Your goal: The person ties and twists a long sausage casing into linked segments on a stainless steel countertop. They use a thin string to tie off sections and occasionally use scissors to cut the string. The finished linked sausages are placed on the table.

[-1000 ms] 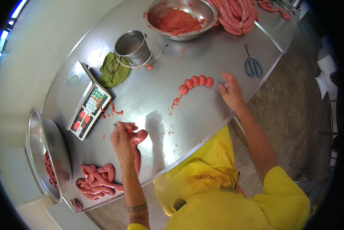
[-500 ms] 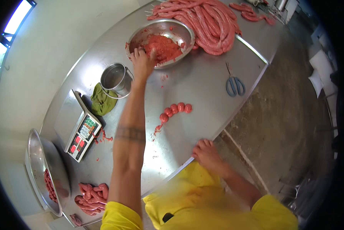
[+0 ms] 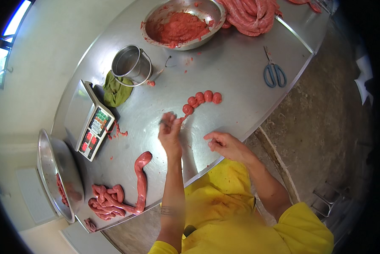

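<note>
A short chain of round red sausage links (image 3: 200, 100) lies curved on the steel table, a thin tail trailing from its near-left end. Beside that tail is my left hand (image 3: 170, 132). Its fingers are bent and slightly blurred, and whether they pinch the tail cannot be made out. My right hand (image 3: 227, 145) hovers near the table's front edge, index finger pointing out and the others loosely curled, with nothing in it. Farther left, a long filled sausage (image 3: 141, 182) runs into a folded pile of soft casing (image 3: 105, 202) at the table's near-left corner.
A steel bowl of red ground meat (image 3: 181, 28) stands at the back, beside a heap of long sausages (image 3: 255, 15). Blue-handled scissors (image 3: 275, 75) lie at right. Leftward are a steel pail (image 3: 132, 65), green cloth (image 3: 116, 89), scale (image 3: 95, 127) and large basin (image 3: 71, 169).
My left hand has come back from the meat bowl to the chain's tail. My right hand has lifted from the table edge toward the chain. The view has shifted, uncovering the long sausage.
</note>
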A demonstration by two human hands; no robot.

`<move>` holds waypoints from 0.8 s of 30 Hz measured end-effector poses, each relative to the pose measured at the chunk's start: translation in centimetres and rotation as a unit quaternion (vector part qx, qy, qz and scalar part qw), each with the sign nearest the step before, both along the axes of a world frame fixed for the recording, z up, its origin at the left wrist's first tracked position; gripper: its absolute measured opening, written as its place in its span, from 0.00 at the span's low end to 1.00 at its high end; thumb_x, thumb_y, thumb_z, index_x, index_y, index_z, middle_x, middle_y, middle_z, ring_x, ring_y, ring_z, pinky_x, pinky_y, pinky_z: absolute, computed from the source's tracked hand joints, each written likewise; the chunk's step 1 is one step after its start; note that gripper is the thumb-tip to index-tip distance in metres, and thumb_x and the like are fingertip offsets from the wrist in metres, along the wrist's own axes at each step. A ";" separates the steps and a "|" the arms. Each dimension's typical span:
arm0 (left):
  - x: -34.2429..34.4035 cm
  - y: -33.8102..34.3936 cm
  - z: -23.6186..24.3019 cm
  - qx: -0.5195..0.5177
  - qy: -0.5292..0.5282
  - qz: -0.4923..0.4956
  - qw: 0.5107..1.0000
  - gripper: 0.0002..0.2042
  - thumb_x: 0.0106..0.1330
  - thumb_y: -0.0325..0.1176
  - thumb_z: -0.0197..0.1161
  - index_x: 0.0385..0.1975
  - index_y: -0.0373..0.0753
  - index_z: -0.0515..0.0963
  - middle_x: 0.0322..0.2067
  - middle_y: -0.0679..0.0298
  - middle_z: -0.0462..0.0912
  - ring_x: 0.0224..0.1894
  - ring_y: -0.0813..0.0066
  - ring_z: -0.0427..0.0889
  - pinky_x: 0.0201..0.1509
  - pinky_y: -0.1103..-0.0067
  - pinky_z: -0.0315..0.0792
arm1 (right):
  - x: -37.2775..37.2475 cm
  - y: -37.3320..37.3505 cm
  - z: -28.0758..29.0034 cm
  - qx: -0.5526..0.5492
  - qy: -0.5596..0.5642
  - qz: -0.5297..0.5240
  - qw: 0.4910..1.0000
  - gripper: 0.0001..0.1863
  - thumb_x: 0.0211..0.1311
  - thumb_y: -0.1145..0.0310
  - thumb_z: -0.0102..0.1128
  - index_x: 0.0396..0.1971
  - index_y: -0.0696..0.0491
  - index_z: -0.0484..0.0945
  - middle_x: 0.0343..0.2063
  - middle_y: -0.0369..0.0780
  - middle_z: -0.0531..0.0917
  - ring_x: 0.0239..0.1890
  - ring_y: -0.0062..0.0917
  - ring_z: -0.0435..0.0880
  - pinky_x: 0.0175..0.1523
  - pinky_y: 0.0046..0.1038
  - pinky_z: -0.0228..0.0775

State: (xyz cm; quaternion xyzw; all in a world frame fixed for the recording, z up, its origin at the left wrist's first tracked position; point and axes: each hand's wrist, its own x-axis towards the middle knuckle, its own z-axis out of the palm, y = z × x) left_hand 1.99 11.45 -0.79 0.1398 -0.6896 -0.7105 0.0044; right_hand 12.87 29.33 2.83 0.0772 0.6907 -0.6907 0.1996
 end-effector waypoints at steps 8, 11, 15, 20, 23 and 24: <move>-4.8 0.5 -0.1 -0.454 0.042 -0.250 0.854 0.11 0.59 0.33 0.70 0.33 0.30 0.85 0.21 0.56 0.82 0.24 0.71 0.81 0.31 0.71 0.75 | 2.2 6.1 -1.8 0.099 -0.009 0.057 0.993 0.10 0.70 0.72 0.54 0.41 0.57 0.83 0.32 0.35 0.82 0.36 0.17 0.76 0.44 0.24 0.70; -7.4 -1.6 1.8 -0.271 -0.094 -0.354 0.890 0.11 0.59 0.32 0.67 0.24 0.29 0.85 0.16 0.58 0.81 0.18 0.76 0.77 0.26 0.73 0.72 | 2.2 9.6 -1.3 0.197 0.005 0.044 0.979 0.09 0.64 0.71 0.57 0.36 0.58 0.84 0.31 0.41 0.85 0.33 0.25 0.81 0.42 0.30 0.74; -8.3 -3.4 2.2 -0.366 -0.094 -0.407 0.831 0.10 0.65 0.29 0.64 0.27 0.28 0.85 0.19 0.61 0.83 0.20 0.79 0.80 0.21 0.78 0.69 | 1.1 13.3 -1.0 0.249 0.066 -0.073 0.963 0.07 0.61 0.72 0.57 0.30 0.60 0.82 0.24 0.42 0.83 0.29 0.25 0.81 0.38 0.31 0.73; -6.9 -4.5 1.3 -0.423 0.092 -0.385 0.815 0.10 0.64 0.26 0.57 0.25 0.30 0.84 0.15 0.56 0.81 0.16 0.73 0.81 0.22 0.74 0.75 | 0.6 14.1 -1.1 0.337 0.143 -0.065 0.928 0.08 0.58 0.73 0.57 0.25 0.63 0.78 0.16 0.44 0.75 0.22 0.22 0.76 0.32 0.31 0.69; -6.1 -5.5 1.4 -0.412 -0.044 -0.304 0.858 0.11 0.65 0.27 0.54 0.25 0.32 0.83 0.13 0.57 0.79 0.15 0.73 0.80 0.22 0.73 0.73 | 1.2 13.4 -1.3 0.394 0.057 -0.261 0.879 0.08 0.57 0.73 0.59 0.24 0.63 0.79 0.16 0.45 0.73 0.22 0.20 0.75 0.31 0.31 0.68; -5.9 -5.6 1.3 -0.366 -0.019 -0.322 0.873 0.11 0.65 0.27 0.54 0.25 0.31 0.83 0.14 0.55 0.79 0.15 0.70 0.80 0.22 0.72 0.73 | 1.6 13.1 -1.4 0.367 0.088 -0.199 0.904 0.08 0.57 0.73 0.59 0.25 0.63 0.79 0.16 0.45 0.74 0.22 0.21 0.75 0.31 0.31 0.68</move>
